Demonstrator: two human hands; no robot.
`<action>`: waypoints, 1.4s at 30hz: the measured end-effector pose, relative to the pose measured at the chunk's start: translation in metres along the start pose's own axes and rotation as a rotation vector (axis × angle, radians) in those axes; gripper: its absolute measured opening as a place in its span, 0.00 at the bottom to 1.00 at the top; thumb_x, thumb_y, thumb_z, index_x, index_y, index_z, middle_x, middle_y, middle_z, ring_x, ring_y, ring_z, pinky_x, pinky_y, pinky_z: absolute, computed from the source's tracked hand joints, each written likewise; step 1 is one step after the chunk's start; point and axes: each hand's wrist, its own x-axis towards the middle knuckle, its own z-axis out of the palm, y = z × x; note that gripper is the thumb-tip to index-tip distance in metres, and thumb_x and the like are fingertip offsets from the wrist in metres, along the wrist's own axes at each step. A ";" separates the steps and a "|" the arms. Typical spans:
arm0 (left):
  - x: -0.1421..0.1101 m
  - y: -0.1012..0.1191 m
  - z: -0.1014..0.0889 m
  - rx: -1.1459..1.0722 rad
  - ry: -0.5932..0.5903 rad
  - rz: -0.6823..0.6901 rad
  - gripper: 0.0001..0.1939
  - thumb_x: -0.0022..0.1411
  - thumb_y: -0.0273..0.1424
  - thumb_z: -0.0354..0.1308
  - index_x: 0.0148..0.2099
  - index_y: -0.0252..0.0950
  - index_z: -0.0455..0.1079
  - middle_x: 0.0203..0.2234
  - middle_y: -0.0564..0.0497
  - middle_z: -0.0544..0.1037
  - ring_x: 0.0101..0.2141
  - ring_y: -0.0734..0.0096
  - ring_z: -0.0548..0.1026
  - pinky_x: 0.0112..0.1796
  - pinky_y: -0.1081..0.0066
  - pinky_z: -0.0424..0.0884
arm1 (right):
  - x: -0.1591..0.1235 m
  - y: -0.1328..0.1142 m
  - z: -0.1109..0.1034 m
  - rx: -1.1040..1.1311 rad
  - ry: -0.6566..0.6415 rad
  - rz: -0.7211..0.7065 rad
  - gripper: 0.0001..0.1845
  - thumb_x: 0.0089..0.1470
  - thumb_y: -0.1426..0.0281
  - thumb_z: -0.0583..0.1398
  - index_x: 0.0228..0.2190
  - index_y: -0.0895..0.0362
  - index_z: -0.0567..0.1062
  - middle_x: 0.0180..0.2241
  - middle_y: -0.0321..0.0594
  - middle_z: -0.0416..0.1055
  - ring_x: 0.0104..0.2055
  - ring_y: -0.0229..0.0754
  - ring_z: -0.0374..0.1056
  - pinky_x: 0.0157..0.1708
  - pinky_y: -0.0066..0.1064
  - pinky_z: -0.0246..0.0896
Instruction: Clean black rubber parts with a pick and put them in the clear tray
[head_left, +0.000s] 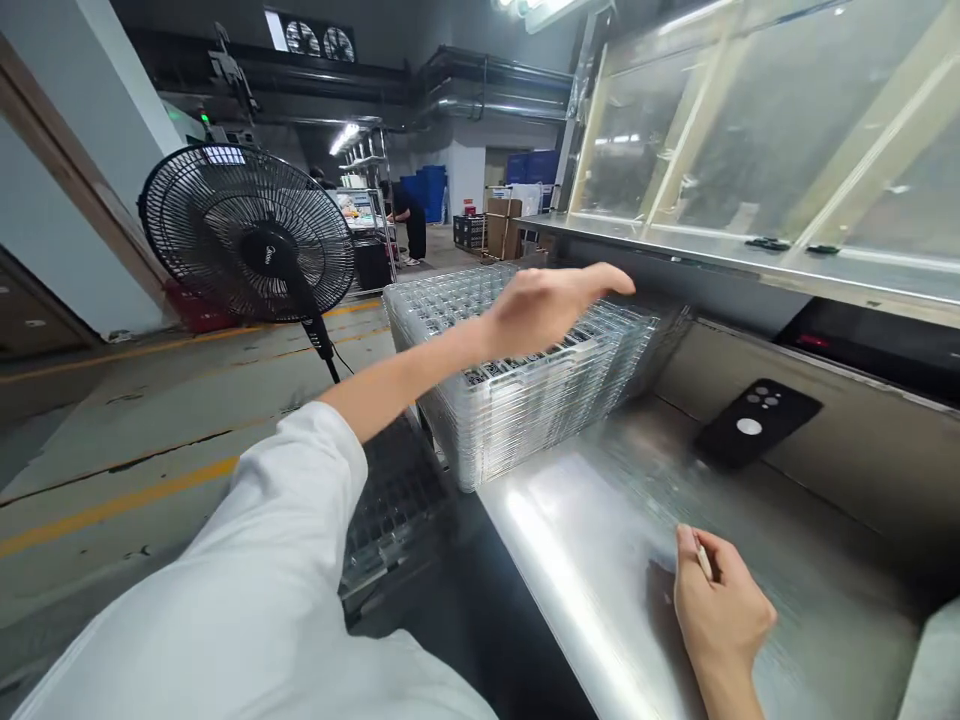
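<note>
My left hand (551, 310) reaches over a tall stack of clear plastic trays (525, 410). Its fingers are stretched out, slightly blurred, and I see nothing held in it; whether it touches the top tray I cannot tell. Small dark and pale parts sit in the compartments of that tray, partly covered by the hand. Above the metal bench top (570, 500), my right hand (721, 605) is closed around a thin pale stick (703, 560). Only a short end of the stick shows between thumb and fingers.
A black phone (759, 425) leans at the back of the bench, under a shelf (735, 255) with clear panels. More trays (390, 510) stand low beside the bench. A black floor fan (251, 240) is to the left. Another person (412, 220) bends farther back.
</note>
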 end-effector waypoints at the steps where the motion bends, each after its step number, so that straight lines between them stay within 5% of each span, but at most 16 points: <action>1: 0.009 -0.017 -0.007 0.022 -0.008 -0.099 0.21 0.76 0.29 0.43 0.62 0.35 0.71 0.47 0.49 0.82 0.46 0.69 0.77 0.46 0.72 0.67 | 0.000 -0.002 0.000 -0.005 -0.006 0.002 0.29 0.51 0.44 0.56 0.33 0.55 0.80 0.28 0.44 0.76 0.29 0.49 0.70 0.34 0.37 0.60; 6: 0.020 -0.084 -0.009 0.001 -0.164 -0.435 0.21 0.68 0.21 0.43 0.54 0.31 0.76 0.39 0.46 0.80 0.37 0.67 0.74 0.40 0.68 0.67 | -0.002 -0.004 -0.003 -0.020 -0.033 0.005 0.28 0.51 0.43 0.57 0.33 0.55 0.80 0.29 0.44 0.76 0.31 0.50 0.71 0.35 0.37 0.61; 13: 0.003 -0.116 0.006 -0.160 -0.291 -0.384 0.15 0.62 0.28 0.54 0.48 0.34 0.78 0.46 0.46 0.80 0.42 0.66 0.76 0.45 0.68 0.70 | -0.002 0.002 -0.003 0.002 -0.056 -0.071 0.29 0.53 0.42 0.58 0.33 0.55 0.80 0.29 0.45 0.77 0.30 0.50 0.70 0.34 0.36 0.61; 20: 0.003 -0.114 0.001 -0.044 -0.045 -0.313 0.14 0.61 0.29 0.54 0.44 0.35 0.79 0.35 0.49 0.81 0.38 0.67 0.76 0.43 0.68 0.69 | -0.004 0.002 0.002 0.060 -0.039 -0.159 0.26 0.56 0.46 0.58 0.31 0.56 0.80 0.27 0.43 0.77 0.28 0.44 0.69 0.31 0.32 0.60; 27: -0.005 -0.104 -0.003 0.231 -0.293 -0.265 0.12 0.61 0.39 0.60 0.41 0.40 0.81 0.39 0.49 0.78 0.39 0.66 0.74 0.40 0.69 0.66 | -0.005 -0.001 -0.001 0.055 -0.069 -0.172 0.24 0.58 0.49 0.57 0.31 0.56 0.80 0.27 0.42 0.76 0.27 0.43 0.69 0.31 0.31 0.59; 35: 0.011 -0.101 -0.015 0.226 -0.549 -0.301 0.18 0.60 0.42 0.60 0.50 0.43 0.80 0.35 0.50 0.79 0.38 0.65 0.74 0.39 0.70 0.63 | -0.005 -0.002 0.001 0.012 -0.113 -0.167 0.26 0.57 0.47 0.56 0.32 0.55 0.81 0.26 0.42 0.75 0.27 0.45 0.68 0.30 0.32 0.59; 42: 0.036 -0.092 -0.012 0.391 -0.615 -0.388 0.22 0.51 0.44 0.68 0.47 0.41 0.77 0.36 0.50 0.81 0.40 0.61 0.75 0.43 0.69 0.65 | -0.006 0.001 -0.001 0.008 -0.132 -0.127 0.23 0.55 0.49 0.57 0.33 0.55 0.81 0.26 0.40 0.75 0.27 0.45 0.68 0.31 0.32 0.58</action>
